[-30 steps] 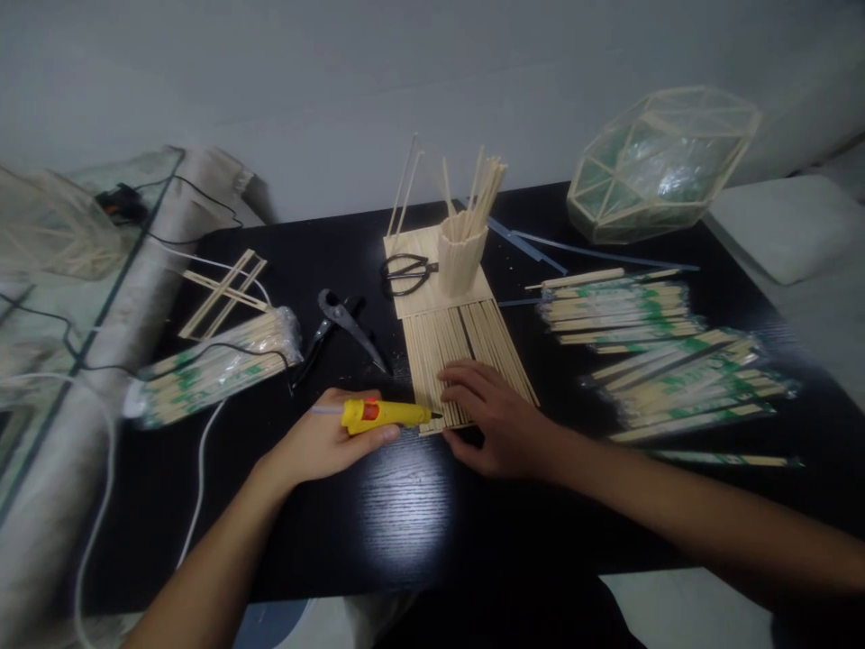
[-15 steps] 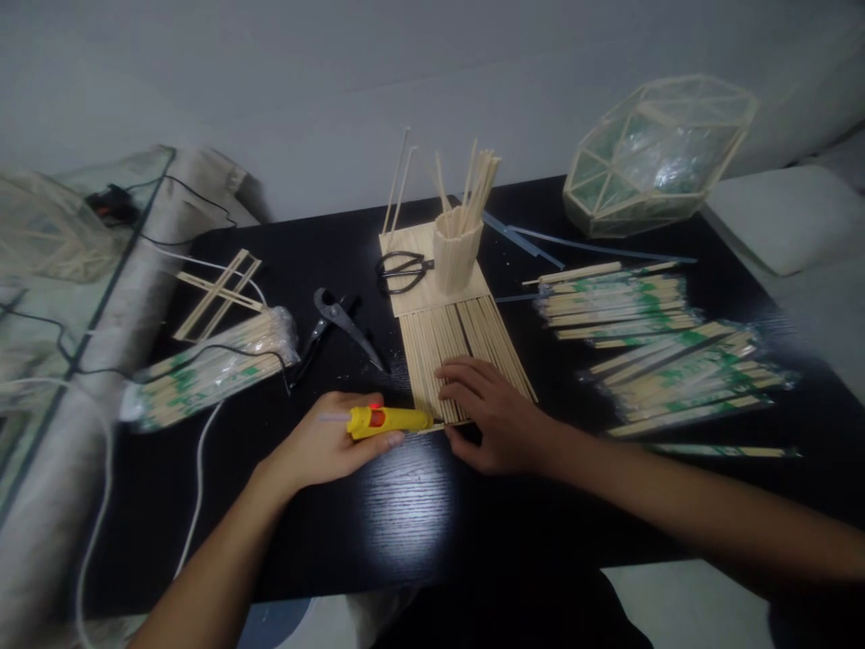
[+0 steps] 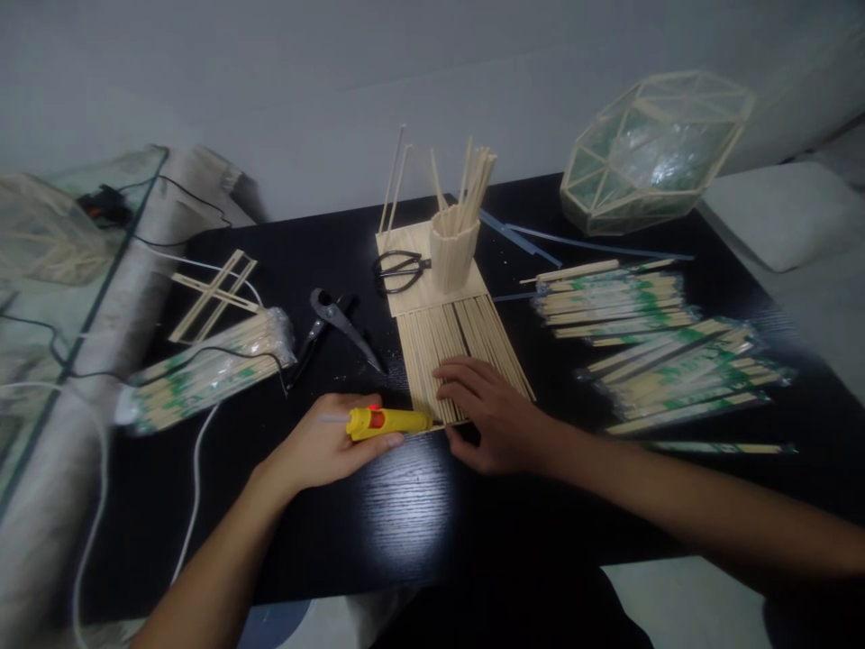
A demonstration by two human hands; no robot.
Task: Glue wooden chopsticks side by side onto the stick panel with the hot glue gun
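My left hand (image 3: 331,442) is closed around a yellow hot glue gun (image 3: 388,422), its nozzle pointing right at the near edge of a flat row of thin wooden sticks (image 3: 432,351). A single thin stick (image 3: 428,430) lies along that near edge, just below the nozzle. Across the right part of the row rests my right hand (image 3: 496,415), fingers apart on the sticks, thumb by the near edge close to the nozzle. Whether the thumb touches the thin stick cannot be made out. The far end of the row meets a pale wooden board (image 3: 412,290).
On the board stand a stick-walled cup (image 3: 452,257) holding sticks and black-handled scissors (image 3: 400,272). Pliers (image 3: 344,326) and wrapped chopsticks (image 3: 209,370) lie left, with a white cord (image 3: 195,487). More packaged chopsticks (image 3: 676,370) and a faceted frame (image 3: 655,153) are right.
The whole view has shifted very slightly. Both hands and the glue gun keep nearly the same position against the sticks.
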